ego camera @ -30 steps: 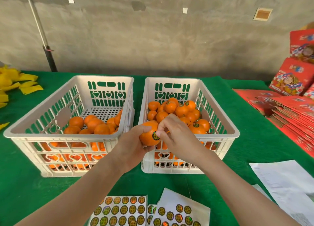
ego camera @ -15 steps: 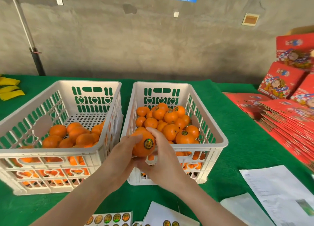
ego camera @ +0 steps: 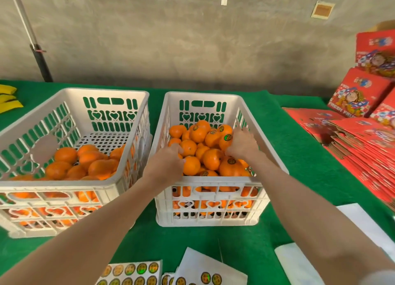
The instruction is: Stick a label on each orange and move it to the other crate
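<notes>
- The green table cloth (ego camera: 288, 156) fills the lower half of the view, from 9 o'clock round to 3 o'clock, under a grey wall.
- A stack of flat red cartons (ego camera: 363, 147) lies at 3 o'clock, with more red boxes leaning on the wall behind it.
- The left crate (ego camera: 64, 183), white and slotted, stands at 9 o'clock. The plain oranges (ego camera: 96, 165) in it lie towards its near end, and its holed floor is bare at the far end.
- The right crate (ego camera: 213, 180) stands just beside it, near the centre, and holds a heap of oranges (ego camera: 211, 158), several with round labels.
- White papers (ego camera: 367, 227) lie at 4 o'clock.
- The left hand (ego camera: 166, 165) reaches over the right crate's near rim at its 8 o'clock corner. Its fingers curl down onto the heap, and I cannot tell whether they grip a fruit.
- The right hand (ego camera: 243, 145) is at the heap's 2 o'clock side, fingers and thumb curled round a labelled orange (ego camera: 225, 141) that touches its neighbours.
- Sticker sheets (ego camera: 130, 272) lie at 6 o'clock, on the near edge.
</notes>
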Demonstrator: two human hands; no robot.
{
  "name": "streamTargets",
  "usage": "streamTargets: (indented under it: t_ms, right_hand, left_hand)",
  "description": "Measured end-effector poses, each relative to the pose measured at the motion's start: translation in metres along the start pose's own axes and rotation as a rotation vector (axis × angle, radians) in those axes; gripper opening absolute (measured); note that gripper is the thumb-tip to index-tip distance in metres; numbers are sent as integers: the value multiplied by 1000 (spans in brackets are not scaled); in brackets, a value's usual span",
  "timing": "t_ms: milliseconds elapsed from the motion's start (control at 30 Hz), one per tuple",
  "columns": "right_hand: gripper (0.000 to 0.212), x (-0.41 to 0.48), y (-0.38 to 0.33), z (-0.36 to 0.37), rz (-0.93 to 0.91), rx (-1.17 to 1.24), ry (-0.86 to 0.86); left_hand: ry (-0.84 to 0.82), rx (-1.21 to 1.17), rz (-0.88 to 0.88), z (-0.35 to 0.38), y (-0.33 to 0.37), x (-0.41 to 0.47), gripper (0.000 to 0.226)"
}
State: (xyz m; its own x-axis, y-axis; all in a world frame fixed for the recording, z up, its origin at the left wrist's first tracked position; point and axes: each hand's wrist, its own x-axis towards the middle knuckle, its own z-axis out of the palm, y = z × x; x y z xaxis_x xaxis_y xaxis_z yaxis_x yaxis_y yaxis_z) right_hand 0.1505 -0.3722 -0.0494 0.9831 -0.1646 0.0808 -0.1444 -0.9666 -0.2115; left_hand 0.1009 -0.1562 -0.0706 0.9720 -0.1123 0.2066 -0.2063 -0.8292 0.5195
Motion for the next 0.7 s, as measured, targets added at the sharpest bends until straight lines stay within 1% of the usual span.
streamTargets:
  t_ms: [33, 67, 100, 133, 167, 200, 233, 267, 300, 333, 367, 400, 433, 467, 500, 533, 567, 600, 633, 700]
  right_hand:
    - [26, 6, 4, 4, -23, -42, -29]
    - [17, 6, 4, 4, -42, -34, -59]
    - [18, 10, 5, 7, -53, -7, -87]
    - [12, 8, 4, 5, -37, 22, -111]
    - [12, 8, 4, 5, -23, 38, -124]
    - [29, 5, 2, 2, 1, 61, -87]
    - [43, -1, 0, -1, -9, 103, 8]
    - [46, -16, -5, -4, -84, 210, 161]
    - [38, -37, -12, -6, -229, 368, 333]
    - [26, -62, -18, -7, -411, 531, 470]
    - [13, -89, -23, -2, -593, 648, 501]
    - [9, -118, -25, 7, -725, 706, 443]
    - [13, -143, -24, 24, -779, 695, 304]
    - [15, -163, -20, 43, -749, 635, 94]
    - [16, -177, -16, 62, -653, 517, -154]
    - [21, -185, -8, 81, -513, 360, -394]
    - [31, -189, 0, 98, -369, 215, -563]
    - [41, -190, 9, 111, -260, 121, -646]
    - [48, -191, 17, 117, -198, 75, -671]
    - [57, -191, 27, 124, -140, 63, -677]
  left_hand:
    - [3, 7, 4, 0, 0, 1, 32]
    - [5, 11, 6, -1, 0, 1, 34]
    - [3, 11, 1, -1, 0, 1, 36]
    - [2, 10, -6, -1, 0, 1, 36]
    - [5, 17, -10, -1, 0, 1, 36]
    - [9, 29, -11, -1, -1, 2, 34]
    - [13, 44, -6, -1, -1, 2, 30]
    - [15, 53, 8, -1, -2, 2, 26]
    - [22, 49, 29, -1, -3, 0, 22]
    - [36, 33, 52, -1, -3, -1, 19]
    - [60, 19, 73, -2, -3, -4, 18]
    - [92, 14, 94, -2, -2, -8, 18]
    - [132, 16, 113, -3, -1, -12, 19]
    - [171, 23, 130, -4, 0, -16, 20]
    - [201, 29, 146, -4, 2, -21, 21]
    - [215, 27, 163, -4, 4, -26, 22]
    - [214, 8, 182, -4, 5, -33, 21]
    - [203, -39, 203, -4, 5, -40, 21]
    - [191, -104, 233, -4, 4, -50, 22]
    - [198, -190, 319, -2, 0, -75, 25]
